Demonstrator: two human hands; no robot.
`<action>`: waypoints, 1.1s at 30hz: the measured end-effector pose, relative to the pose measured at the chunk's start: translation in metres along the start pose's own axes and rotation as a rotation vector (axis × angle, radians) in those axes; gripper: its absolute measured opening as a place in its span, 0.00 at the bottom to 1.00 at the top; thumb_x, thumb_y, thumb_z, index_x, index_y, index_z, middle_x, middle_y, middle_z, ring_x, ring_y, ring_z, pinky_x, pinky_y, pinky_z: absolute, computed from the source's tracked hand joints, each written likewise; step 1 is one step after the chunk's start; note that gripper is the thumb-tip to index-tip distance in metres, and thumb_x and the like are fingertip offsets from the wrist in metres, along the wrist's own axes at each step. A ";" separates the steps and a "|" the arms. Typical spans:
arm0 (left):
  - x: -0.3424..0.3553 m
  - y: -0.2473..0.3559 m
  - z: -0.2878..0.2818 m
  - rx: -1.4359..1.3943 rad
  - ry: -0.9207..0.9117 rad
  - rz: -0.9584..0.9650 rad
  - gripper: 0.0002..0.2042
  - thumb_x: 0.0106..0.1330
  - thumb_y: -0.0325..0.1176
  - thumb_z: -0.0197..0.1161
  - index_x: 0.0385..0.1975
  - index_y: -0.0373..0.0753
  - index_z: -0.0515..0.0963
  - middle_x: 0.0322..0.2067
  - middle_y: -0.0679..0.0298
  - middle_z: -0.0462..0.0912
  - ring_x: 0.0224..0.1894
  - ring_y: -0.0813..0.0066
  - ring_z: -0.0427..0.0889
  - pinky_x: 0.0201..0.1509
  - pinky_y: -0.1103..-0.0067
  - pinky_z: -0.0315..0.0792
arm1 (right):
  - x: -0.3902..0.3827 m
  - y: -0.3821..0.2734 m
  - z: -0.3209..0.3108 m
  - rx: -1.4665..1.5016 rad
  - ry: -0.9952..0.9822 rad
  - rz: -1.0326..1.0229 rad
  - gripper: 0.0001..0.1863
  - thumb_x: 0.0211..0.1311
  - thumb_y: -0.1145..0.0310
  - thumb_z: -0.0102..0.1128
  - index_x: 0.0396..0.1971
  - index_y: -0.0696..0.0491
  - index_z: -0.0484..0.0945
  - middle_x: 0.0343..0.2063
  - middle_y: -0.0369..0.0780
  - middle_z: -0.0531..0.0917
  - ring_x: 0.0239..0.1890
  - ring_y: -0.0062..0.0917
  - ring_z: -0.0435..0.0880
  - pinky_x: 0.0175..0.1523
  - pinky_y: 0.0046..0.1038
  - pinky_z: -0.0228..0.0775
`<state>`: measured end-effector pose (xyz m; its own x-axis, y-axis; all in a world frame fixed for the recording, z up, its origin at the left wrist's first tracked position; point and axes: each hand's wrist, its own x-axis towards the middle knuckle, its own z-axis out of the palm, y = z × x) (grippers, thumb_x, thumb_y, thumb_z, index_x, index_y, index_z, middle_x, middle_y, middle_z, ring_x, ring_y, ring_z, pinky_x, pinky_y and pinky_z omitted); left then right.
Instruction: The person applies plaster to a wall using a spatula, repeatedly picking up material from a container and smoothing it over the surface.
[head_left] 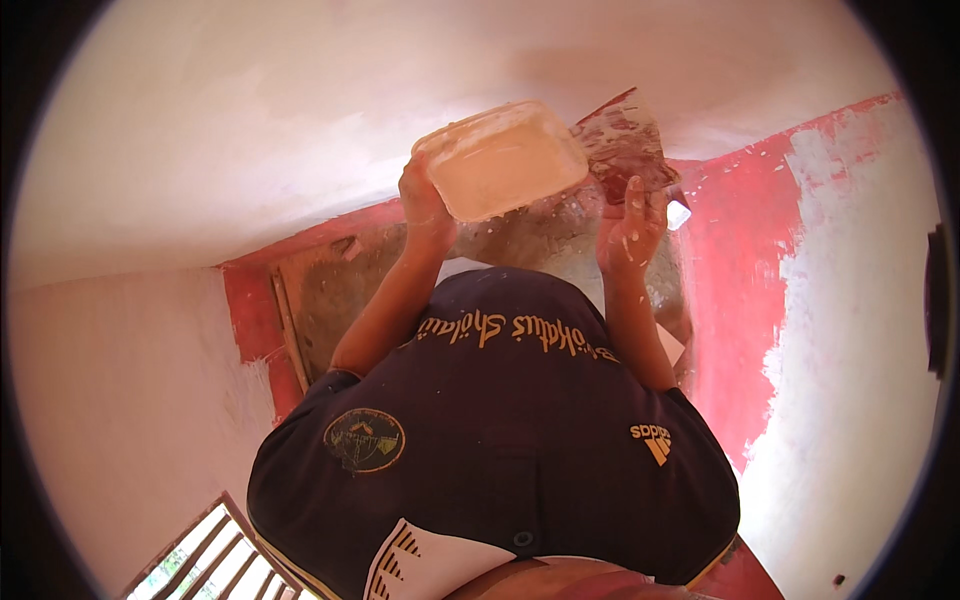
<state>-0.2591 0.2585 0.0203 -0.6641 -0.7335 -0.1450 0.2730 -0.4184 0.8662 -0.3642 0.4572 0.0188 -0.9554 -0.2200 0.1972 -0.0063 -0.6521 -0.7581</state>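
My left hand is closed on the left side of a rectangular plastic tub, pale cream-orange with rounded corners and white smears along its edge. I cannot tell how much it holds. A wide putty knife sits in my right hand, its flared, reddish-brown blade streaked with whitish paste and pointing up and to the left. The blade's left edge appears to meet or overlap the tub's right end. White specks dot my right fingers. My palm hides most of the knife's handle.
Ahead rises a pale, smoothed wall with a red band along its foot. To the right, a red wall is partly coated in white. Brown, spattered floor shows below the hands. A barred window lies at lower left.
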 end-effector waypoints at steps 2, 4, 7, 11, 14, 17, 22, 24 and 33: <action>-0.001 -0.001 -0.002 -0.068 0.014 -0.015 0.22 0.75 0.43 0.37 0.52 0.32 0.73 0.46 0.59 0.79 0.47 0.70 0.80 0.51 0.74 0.75 | 0.002 -0.004 0.006 0.006 0.042 0.007 0.12 0.70 0.80 0.48 0.51 0.58 0.68 0.52 0.45 0.77 0.54 0.32 0.78 0.62 0.35 0.72; -0.002 0.000 -0.001 -0.083 0.037 -0.033 0.22 0.75 0.43 0.38 0.52 0.32 0.73 0.46 0.59 0.79 0.47 0.70 0.80 0.52 0.74 0.75 | 0.003 -0.006 0.009 0.009 0.087 0.004 0.11 0.70 0.80 0.48 0.49 0.58 0.69 0.52 0.46 0.77 0.54 0.32 0.78 0.62 0.35 0.72; -0.002 0.001 0.001 -0.076 0.074 -0.044 0.22 0.74 0.43 0.38 0.51 0.32 0.73 0.46 0.59 0.79 0.46 0.70 0.80 0.52 0.75 0.74 | 0.003 -0.005 0.008 0.029 0.013 -0.021 0.10 0.69 0.80 0.48 0.48 0.59 0.69 0.51 0.45 0.77 0.53 0.31 0.79 0.61 0.34 0.72; -0.003 0.002 0.000 0.020 0.034 0.004 0.22 0.74 0.42 0.40 0.51 0.31 0.73 0.45 0.58 0.79 0.46 0.70 0.80 0.51 0.75 0.75 | -0.003 0.002 0.002 -0.022 0.058 -0.029 0.07 0.69 0.80 0.49 0.45 0.60 0.71 0.48 0.45 0.79 0.50 0.28 0.79 0.60 0.32 0.72; -0.002 -0.002 -0.006 0.110 -0.003 0.064 0.22 0.74 0.43 0.40 0.51 0.31 0.73 0.45 0.58 0.80 0.46 0.70 0.80 0.51 0.75 0.75 | -0.007 0.005 0.006 -0.086 0.071 -0.026 0.05 0.69 0.79 0.51 0.42 0.60 0.72 0.47 0.44 0.80 0.48 0.27 0.80 0.57 0.31 0.74; -0.005 0.003 0.001 -0.038 0.030 0.011 0.21 0.74 0.42 0.40 0.51 0.31 0.73 0.45 0.58 0.80 0.45 0.70 0.80 0.50 0.75 0.75 | -0.014 0.008 0.007 -0.158 0.070 0.005 0.06 0.69 0.78 0.52 0.42 0.59 0.74 0.45 0.41 0.80 0.45 0.24 0.80 0.52 0.27 0.75; -0.005 -0.001 -0.001 0.191 -0.029 0.166 0.21 0.74 0.42 0.41 0.50 0.32 0.73 0.44 0.59 0.80 0.45 0.71 0.80 0.50 0.75 0.75 | -0.020 0.019 -0.009 -0.435 0.079 -0.028 0.07 0.69 0.74 0.55 0.43 0.59 0.76 0.41 0.39 0.81 0.41 0.19 0.80 0.44 0.23 0.73; -0.005 -0.003 -0.001 -0.089 0.029 -0.012 0.20 0.74 0.42 0.41 0.50 0.32 0.74 0.44 0.60 0.80 0.45 0.71 0.80 0.50 0.75 0.75 | -0.018 0.012 -0.009 -0.422 0.165 0.018 0.10 0.69 0.71 0.56 0.45 0.59 0.75 0.41 0.40 0.81 0.40 0.21 0.80 0.40 0.24 0.73; -0.003 -0.005 -0.013 0.168 -0.078 0.149 0.20 0.74 0.40 0.40 0.51 0.32 0.74 0.44 0.60 0.80 0.46 0.71 0.80 0.51 0.76 0.74 | -0.010 -0.008 0.012 0.024 0.090 -0.055 0.11 0.70 0.80 0.48 0.50 0.59 0.70 0.47 0.42 0.79 0.48 0.27 0.81 0.56 0.31 0.75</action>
<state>-0.2496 0.2559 0.0104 -0.6789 -0.7339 0.0223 0.2569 -0.2089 0.9436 -0.3506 0.4556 0.0305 -0.9764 -0.1178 0.1808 -0.0538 -0.6786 -0.7326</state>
